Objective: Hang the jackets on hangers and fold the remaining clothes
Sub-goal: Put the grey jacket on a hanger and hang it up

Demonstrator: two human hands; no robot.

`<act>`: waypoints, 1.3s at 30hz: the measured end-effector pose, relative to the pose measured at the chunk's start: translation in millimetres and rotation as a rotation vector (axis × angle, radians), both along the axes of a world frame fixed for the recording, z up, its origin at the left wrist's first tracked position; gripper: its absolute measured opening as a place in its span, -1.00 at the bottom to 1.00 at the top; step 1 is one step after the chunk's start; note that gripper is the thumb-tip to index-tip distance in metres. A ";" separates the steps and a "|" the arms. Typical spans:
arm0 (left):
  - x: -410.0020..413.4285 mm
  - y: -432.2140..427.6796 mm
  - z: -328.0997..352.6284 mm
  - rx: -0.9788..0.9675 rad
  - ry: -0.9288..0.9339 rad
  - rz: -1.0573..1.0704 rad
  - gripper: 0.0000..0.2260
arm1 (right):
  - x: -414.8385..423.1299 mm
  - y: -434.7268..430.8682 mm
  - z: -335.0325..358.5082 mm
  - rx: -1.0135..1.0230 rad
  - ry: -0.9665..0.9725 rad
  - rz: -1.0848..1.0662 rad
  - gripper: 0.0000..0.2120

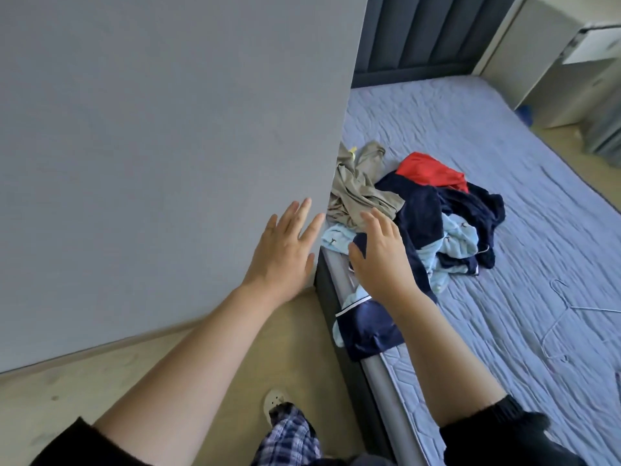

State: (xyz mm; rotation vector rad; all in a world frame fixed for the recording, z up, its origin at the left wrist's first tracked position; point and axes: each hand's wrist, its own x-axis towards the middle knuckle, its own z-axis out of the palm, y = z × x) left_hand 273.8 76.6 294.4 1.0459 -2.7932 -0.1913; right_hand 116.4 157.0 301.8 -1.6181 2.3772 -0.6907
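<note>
A heap of clothes lies on the bed near its left edge: a khaki garment (361, 183), a red one (430, 171), a navy jacket (425, 216) and a light blue printed piece (460, 242). A navy satin piece (366, 326) hangs over the mattress edge. Two thin wire hangers (559, 317) lie on the sheet to the right. My left hand (285, 250) is stretched out with straight fingers in front of the grey wall corner, holding nothing. My right hand (379, 253) hovers with spread fingers over the near side of the heap, gripping nothing.
A grey wall (151, 146) fills the left half of the view, its corner beside the bed. The bed (504, 331) has a lilac quilted sheet and a dark padded headboard (420, 38). White furniture (571, 68) stands at the far right. My slippered foot (275, 403) stands on the wooden floor.
</note>
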 end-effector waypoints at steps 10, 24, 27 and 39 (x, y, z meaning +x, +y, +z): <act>-105.1 -62.3 -92.9 0.129 0.013 -0.177 -0.49 | -101.3 -46.9 -80.4 0.145 -0.016 -0.069 -0.49; -205.7 -96.8 -330.0 0.516 0.115 0.148 -0.41 | -208.7 -92.5 -304.2 0.478 0.095 0.039 -0.43; -215.8 -98.1 -382.3 0.627 0.177 0.266 -0.44 | -217.2 -109.4 -352.9 0.489 0.173 0.060 -0.42; -258.1 -66.6 -544.5 0.678 0.177 0.352 -0.49 | -294.5 -213.2 -472.1 0.281 0.489 -0.051 -0.64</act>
